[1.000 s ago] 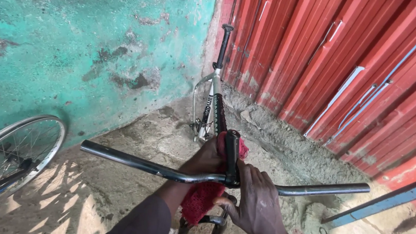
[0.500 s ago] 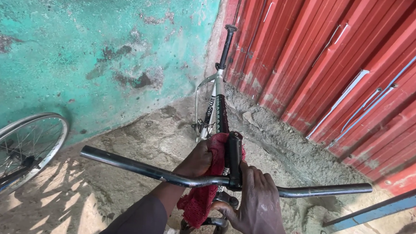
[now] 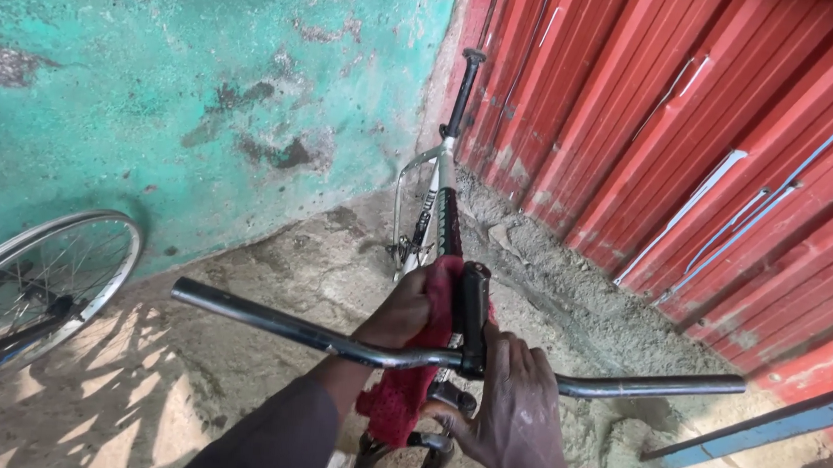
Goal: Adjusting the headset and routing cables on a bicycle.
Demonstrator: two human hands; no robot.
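- Head view, landmark = the black stem (image 3: 473, 314) at the middle of the handlebar (image 3: 327, 337); everything below is placed vs. that.
- My left hand (image 3: 408, 309) sits just left of the stem, fingers curled together & clamped on a red cloth (image 3: 412, 394), pressing it against the stem's side.
- Cloth hangs down from the stem, below the bar, draped in front of the fork (image 3: 396, 463).
- My right hand (image 3: 511, 418) is just below & right of the stem, fingers close together, tips resting on the bar right by the clamp; thumb side reaches under. Can't tell if it actually grips.
- Bar runs bare metal to both sides of the stem, no grips on it.
- Bike frame (image 3: 439, 206) stretches away beyond the stem, seatpost (image 3: 462, 92) far end, near the red corrugated sheets (image 3: 706, 139).
- Loose spoked wheel (image 3: 25, 285) well left of the stem, leaning at the turquoise wall (image 3: 169, 72).
- Blue bar (image 3: 771, 426) well right of stem, on sandy ground.
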